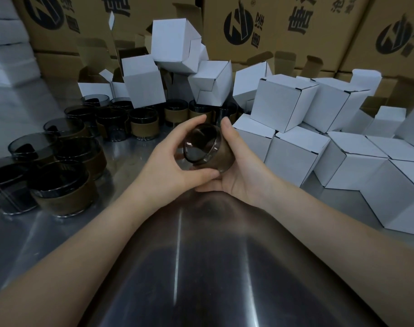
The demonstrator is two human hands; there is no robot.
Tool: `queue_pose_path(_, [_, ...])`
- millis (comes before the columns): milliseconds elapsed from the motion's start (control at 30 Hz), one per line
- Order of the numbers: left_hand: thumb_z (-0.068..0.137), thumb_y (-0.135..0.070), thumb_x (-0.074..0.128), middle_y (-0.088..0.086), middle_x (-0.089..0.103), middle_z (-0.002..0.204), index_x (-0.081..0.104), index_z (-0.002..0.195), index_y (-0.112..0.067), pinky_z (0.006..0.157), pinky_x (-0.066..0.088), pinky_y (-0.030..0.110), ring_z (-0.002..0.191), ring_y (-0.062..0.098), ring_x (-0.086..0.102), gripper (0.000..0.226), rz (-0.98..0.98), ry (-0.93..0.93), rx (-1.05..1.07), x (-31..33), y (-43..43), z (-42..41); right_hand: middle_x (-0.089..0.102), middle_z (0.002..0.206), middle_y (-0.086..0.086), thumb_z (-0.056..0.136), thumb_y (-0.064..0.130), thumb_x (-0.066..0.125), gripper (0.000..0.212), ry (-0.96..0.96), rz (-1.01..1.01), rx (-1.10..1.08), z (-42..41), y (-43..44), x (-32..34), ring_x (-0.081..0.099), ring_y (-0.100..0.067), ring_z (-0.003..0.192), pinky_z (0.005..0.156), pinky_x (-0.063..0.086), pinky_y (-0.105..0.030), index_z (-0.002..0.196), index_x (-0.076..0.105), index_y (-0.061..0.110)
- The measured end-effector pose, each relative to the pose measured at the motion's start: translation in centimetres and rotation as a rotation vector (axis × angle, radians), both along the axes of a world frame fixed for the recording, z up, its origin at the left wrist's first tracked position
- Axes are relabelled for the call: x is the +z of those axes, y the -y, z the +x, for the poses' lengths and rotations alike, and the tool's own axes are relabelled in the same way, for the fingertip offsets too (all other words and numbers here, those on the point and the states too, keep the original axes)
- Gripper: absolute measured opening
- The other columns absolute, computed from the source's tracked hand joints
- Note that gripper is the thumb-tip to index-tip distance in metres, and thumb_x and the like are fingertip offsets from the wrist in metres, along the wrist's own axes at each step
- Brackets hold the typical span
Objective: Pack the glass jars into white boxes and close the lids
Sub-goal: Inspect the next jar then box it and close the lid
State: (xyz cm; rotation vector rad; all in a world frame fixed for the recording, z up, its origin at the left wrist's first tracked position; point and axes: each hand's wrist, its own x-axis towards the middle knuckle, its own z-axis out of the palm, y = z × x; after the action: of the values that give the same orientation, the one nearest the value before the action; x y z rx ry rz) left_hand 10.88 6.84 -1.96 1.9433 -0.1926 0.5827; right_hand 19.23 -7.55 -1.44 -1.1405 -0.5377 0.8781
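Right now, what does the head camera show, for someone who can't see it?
The left hand and right hand hold one dark glass jar, tipped sideways, above a metal table. More jars stand left; white boxes pile right.

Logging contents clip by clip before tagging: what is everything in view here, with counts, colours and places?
Smoky glass jar with brown band: one, grey-brown, tilted, held at centre.
Dark round glass jars: over ten, many brown-banded, standing left and back.
Open white cardboard boxes: several, piled back centre.
Closed white cardboard boxes: about ten, stacked right.
Brown corrugated cartons: several, black logos, behind.
Shiny steel table: one, silver, underneath.
Left hand: one, grips the jar's rim.
Right hand: one, cradles its base.
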Motion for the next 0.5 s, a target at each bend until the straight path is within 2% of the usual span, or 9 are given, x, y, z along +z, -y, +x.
queue_pose_path(133, [0.056, -0.029, 0.085, -0.008, 0.071, 0.109, 0.049, 0.123, -0.025, 0.090, 0.053, 0.030, 0.104, 0.011, 0.067, 0.077, -0.253, -0.049, -0.042, 0.0, -0.3, 0.0, 0.071, 0.108, -0.018, 0.083, 0.077, 0.040, 0.081, -0.009, -0.082, 0.057, 0.3, 0.1, 0.2, 0.072, -0.034, 0.085, 0.071, 0.059, -0.040, 0.131, 0.058, 0.014])
queue_pose_path(200, [0.057, -0.033, 0.081, -0.007, 0.072, 0.103, 0.054, 0.119, -0.020, 0.082, 0.056, 0.030, 0.101, 0.016, 0.068, 0.069, -0.343, -0.062, -0.074, 0.0, -0.5, 0.0, 0.071, 0.099, -0.020, 0.085, 0.078, 0.035, 0.083, -0.011, -0.090, 0.056, 0.3, 0.1, 0.2, 0.070, -0.033, 0.079, 0.070, 0.059, -0.040, 0.125, 0.062, 0.010])
queue_pose_path(300, [0.069, -0.026, 0.076, -0.002, 0.072, 0.103, 0.060, 0.121, -0.015, 0.078, 0.055, 0.027, 0.100, 0.018, 0.068, 0.055, -0.489, -0.102, -0.155, 0.0, -0.8, 0.1, 0.070, 0.091, -0.020, 0.083, 0.077, 0.034, 0.084, 0.016, -0.107, 0.047, 0.2, 0.0, 0.3, 0.069, -0.030, 0.076, 0.070, 0.060, -0.040, 0.120, 0.063, 0.007])
queue_pose_path(400, [0.086, -0.025, 0.059, 0.009, 0.069, 0.106, 0.064, 0.120, -0.009, 0.074, 0.053, 0.028, 0.096, 0.021, 0.065, 0.039, -0.583, -0.147, -0.226, 0.2, -1.0, 0.2, 0.069, 0.090, -0.018, 0.074, 0.075, 0.041, 0.088, 0.061, -0.121, 0.017, -0.1, -0.2, 0.3, 0.068, -0.027, 0.071, 0.068, 0.060, -0.040, 0.125, 0.058, 0.005])
queue_pose_path(500, [0.090, -0.030, 0.052, 0.017, 0.067, 0.117, 0.066, 0.120, -0.009, 0.083, 0.054, 0.035, 0.109, 0.030, 0.064, 0.040, -0.709, -0.174, -0.306, 0.4, -1.2, 0.3, 0.066, 0.077, -0.013, 0.072, 0.072, 0.044, 0.082, 0.159, -0.126, -0.059, 0.0, -0.3, 0.2, 0.064, -0.024, 0.064, 0.061, 0.058, -0.037, 0.113, 0.061, 0.004])
